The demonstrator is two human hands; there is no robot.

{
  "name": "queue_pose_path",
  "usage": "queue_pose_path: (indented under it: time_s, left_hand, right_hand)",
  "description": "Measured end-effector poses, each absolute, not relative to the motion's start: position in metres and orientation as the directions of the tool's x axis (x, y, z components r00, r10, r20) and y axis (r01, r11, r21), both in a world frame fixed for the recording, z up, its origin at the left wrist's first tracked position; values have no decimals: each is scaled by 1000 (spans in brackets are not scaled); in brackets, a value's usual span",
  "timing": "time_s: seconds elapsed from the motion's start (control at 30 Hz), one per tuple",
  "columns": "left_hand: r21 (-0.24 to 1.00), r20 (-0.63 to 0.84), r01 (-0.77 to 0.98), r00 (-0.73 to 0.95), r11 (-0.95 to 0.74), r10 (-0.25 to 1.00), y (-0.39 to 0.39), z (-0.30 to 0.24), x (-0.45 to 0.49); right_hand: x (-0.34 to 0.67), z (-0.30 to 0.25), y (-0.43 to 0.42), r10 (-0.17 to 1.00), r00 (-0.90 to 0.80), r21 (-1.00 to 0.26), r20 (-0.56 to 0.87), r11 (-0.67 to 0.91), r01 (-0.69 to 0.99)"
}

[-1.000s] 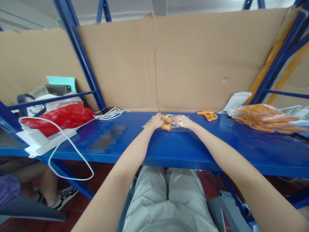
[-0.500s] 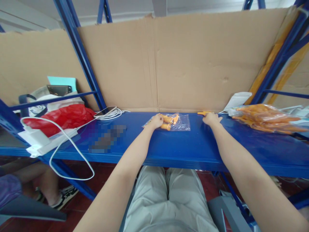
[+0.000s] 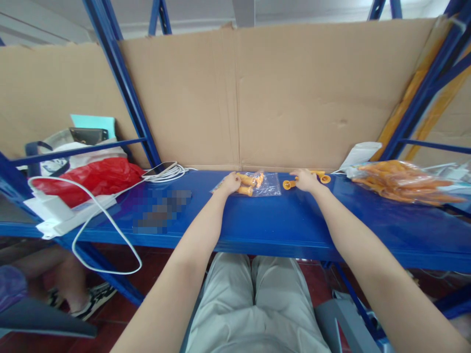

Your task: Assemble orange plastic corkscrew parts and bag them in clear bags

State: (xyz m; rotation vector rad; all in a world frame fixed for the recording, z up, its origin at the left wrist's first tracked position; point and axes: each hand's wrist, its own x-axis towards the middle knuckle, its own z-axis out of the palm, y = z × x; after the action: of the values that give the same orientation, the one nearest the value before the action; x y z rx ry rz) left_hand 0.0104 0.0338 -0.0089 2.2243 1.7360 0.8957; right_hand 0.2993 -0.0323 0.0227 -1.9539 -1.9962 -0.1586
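Note:
A small clear plastic bag [image 3: 267,184] with a few orange plastic parts [image 3: 247,184] inside lies on the blue shelf [image 3: 257,220]. My left hand [image 3: 231,183] rests closed on the bag's left end, pinching it. My right hand [image 3: 304,180] is closed round an orange part [image 3: 289,184] whose round end sticks out to the left, just right of the bag. Another orange part [image 3: 323,176] lies right behind that hand.
A large clear bag of orange parts [image 3: 401,181] and a white packet [image 3: 360,152] sit at the right. A phone with a coiled white cable [image 3: 165,170], a red bag [image 3: 88,179] and a white charger [image 3: 51,211] lie left. Cardboard [image 3: 294,93] backs the shelf. Another person's legs [image 3: 62,274] show lower left.
My right hand left the bag, reached right to the loose orange parts, and has come back leftward holding one. The left hand stayed on the bag.

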Motion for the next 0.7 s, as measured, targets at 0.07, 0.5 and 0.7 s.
queue_pose_path:
  time_s: [0.07,0.5,0.7]
  left_hand:
    - [466,346,839,119,-280,931,33,-8,10]
    - [399,305,910,-13,-115,952,19,-3,20]
    - [412,254,894,76,-179,964,15,4,15]
  right_hand:
    - [299,22,-35,976,22,-82,217,-4,997]
    - [287,55,-58,975,42,106,219,-66,992]
    - [269,60,-65,969,-108,170,220,71,983]
